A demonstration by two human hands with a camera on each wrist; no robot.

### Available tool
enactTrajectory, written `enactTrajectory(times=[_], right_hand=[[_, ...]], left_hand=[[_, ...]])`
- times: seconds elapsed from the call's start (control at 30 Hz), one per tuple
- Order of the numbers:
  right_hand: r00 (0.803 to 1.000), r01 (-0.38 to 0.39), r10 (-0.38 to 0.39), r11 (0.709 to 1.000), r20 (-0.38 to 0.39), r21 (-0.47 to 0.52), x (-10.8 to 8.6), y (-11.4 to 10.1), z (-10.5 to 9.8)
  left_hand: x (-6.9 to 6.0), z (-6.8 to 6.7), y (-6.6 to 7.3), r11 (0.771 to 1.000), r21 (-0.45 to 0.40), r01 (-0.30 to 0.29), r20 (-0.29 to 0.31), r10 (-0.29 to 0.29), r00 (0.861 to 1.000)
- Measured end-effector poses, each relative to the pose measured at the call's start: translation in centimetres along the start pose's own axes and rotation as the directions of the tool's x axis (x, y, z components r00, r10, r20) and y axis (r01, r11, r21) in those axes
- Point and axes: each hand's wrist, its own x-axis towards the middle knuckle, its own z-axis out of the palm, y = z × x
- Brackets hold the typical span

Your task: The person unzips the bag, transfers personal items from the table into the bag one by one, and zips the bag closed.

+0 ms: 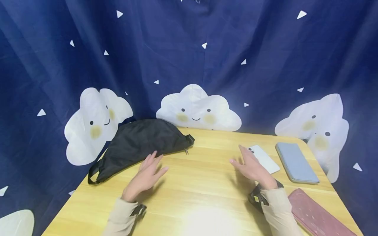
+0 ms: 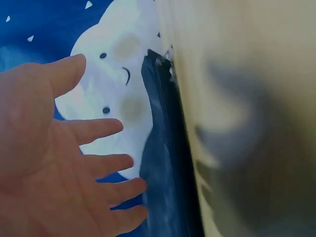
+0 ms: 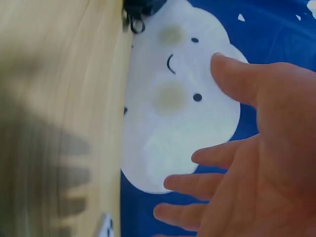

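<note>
My left hand [image 1: 146,175] hovers over the table in front of a black waist bag [image 1: 144,139], fingers spread and holding nothing. The bag lies at the back left with a strap end at each side and a small zip pull [image 1: 186,151] near its right tip. In the left wrist view the same hand [image 2: 74,158] has its fingers extended, the bag [image 2: 165,148] beyond them. My right hand [image 1: 251,167], also holding nothing, is raised just left of a white phone [image 1: 265,159] and hides part of it. Its fingers look straight in the right wrist view.
Right of the phone lies a light blue zip case [image 1: 296,162]. A pink pouch [image 1: 319,213] rests near the right edge, beside the right sleeve. The wooden table [image 1: 203,183] backs onto a dark blue curtain [image 1: 189,59] with smiling clouds.
</note>
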Motion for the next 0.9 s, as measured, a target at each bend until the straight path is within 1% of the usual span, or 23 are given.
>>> enactTrajectory(times=[0.07,0.13,0.2,0.23,0.3,0.33,0.4,0.43,0.47,0.5,0.53,0.57,0.6,0.63,0.67,0.7,0.73,0.77,0.8,0.83,0.87,0.9], right_hand=[[0.999,0.023,-0.024,0.999,0.021,0.048,0.4,-0.2,0.3],[0.999,0.018,-0.022,0.995,0.046,0.098,0.8,-0.3,0.6],[0.998,-0.004,-0.006,0.988,0.069,0.155,1.4,-0.5,0.9],[0.997,-0.014,-0.001,0.982,0.081,0.186,1.7,-0.6,1.1],[0.994,-0.031,0.003,0.965,0.107,0.259,2.5,-0.9,1.5],[0.993,-0.037,0.002,0.955,0.118,0.293,2.9,-1.0,1.7],[0.99,-0.049,0.0,0.936,0.139,0.347,3.8,-1.3,2.2],[0.989,-0.052,-0.003,0.927,0.146,0.372,4.2,-1.5,2.5],[0.988,-0.06,-0.001,0.917,0.152,0.394,4.6,-1.7,2.8],[0.987,-0.066,-0.004,0.903,0.162,0.425,4.9,-1.8,3.0],[0.985,-0.071,-0.01,0.885,0.171,0.459,5.3,-1.9,3.3],[0.983,-0.08,-0.014,0.864,0.184,0.497,5.7,-2.1,3.6],[0.981,-0.095,-0.013,0.836,0.193,0.541,6.1,-2.2,3.8],[0.979,-0.107,-0.016,0.808,0.204,0.58,6.5,-2.4,4.1],[0.976,-0.12,-0.021,0.778,0.216,0.617,6.9,-2.5,4.3],[0.973,-0.132,-0.029,0.743,0.229,0.656,7.3,-2.7,4.6],[0.971,-0.134,-0.04,0.72,0.234,0.681,7.6,-2.9,4.9],[0.969,-0.144,-0.045,0.69,0.241,0.709,8.0,-3.2,5.1],[0.967,-0.151,-0.053,0.664,0.248,0.732,8.3,-3.4,5.4],[0.964,-0.162,-0.06,0.641,0.259,0.751,8.6,-3.7,5.7],[0.961,-0.171,-0.067,0.622,0.269,0.764,8.9,-4.0,6.0],[0.958,-0.185,-0.067,0.601,0.279,0.778,9.1,-4.3,6.3]], left_hand=[[-1.8,-0.6,-1.0,0.997,-0.059,0.044,0.017,-0.043,0.999],[-3.4,-1.3,-1.9,0.987,-0.124,0.098,0.028,-0.095,0.995],[-4.7,-1.9,-2.7,0.961,-0.216,0.171,0.047,-0.165,0.985],[-5.3,-2.2,-3.1,0.943,-0.259,0.209,0.052,-0.202,0.978],[-6.4,-2.7,-3.9,0.894,-0.35,0.28,0.063,-0.276,0.959],[-7.0,-3.0,-4.4,0.861,-0.402,0.311,0.072,-0.309,0.948],[-8.2,-3.4,-5.3,0.762,-0.533,0.367,0.101,-0.373,0.922],[-8.9,-3.6,-5.8,0.692,-0.607,0.389,0.121,-0.404,0.907],[-9.5,-3.7,-6.2,0.613,-0.68,0.402,0.144,-0.426,0.893],[-10.2,-3.9,-6.7,0.528,-0.748,0.402,0.168,-0.435,0.885],[-10.8,-4.0,-7.2,0.436,-0.814,0.385,0.185,-0.433,0.882],[-11.3,-4.0,-7.7,0.337,-0.873,0.352,0.197,-0.416,0.888],[-11.8,-4.0,-8.2,0.235,-0.922,0.308,0.204,-0.381,0.902],[-12.2,-4.0,-8.7,0.111,-0.963,0.246,0.2,-0.319,0.926],[-12.5,-4.0,-9.1,-0.013,-0.981,0.191,0.188,-0.249,0.95],[-12.7,-4.1,-9.5,-0.136,-0.979,0.154,0.178,-0.186,0.966],[-12.8,-4.2,-9.8,-0.248,-0.96,0.126,0.164,-0.139,0.977],[-12.9,-4.3,-10.0,-0.333,-0.935,0.121,0.17,-0.12,0.978],[-12.8,-4.5,-10.1,-0.383,-0.915,0.125,0.186,-0.126,0.974],[-12.8,-4.7,-10.1,-0.414,-0.901,0.128,0.207,-0.154,0.966],[-12.6,-5.0,-10.0,-0.426,-0.895,0.131,0.234,-0.2,0.951],[-12.4,-5.2,-9.9,-0.437,-0.889,0.135,0.265,-0.252,0.931]])
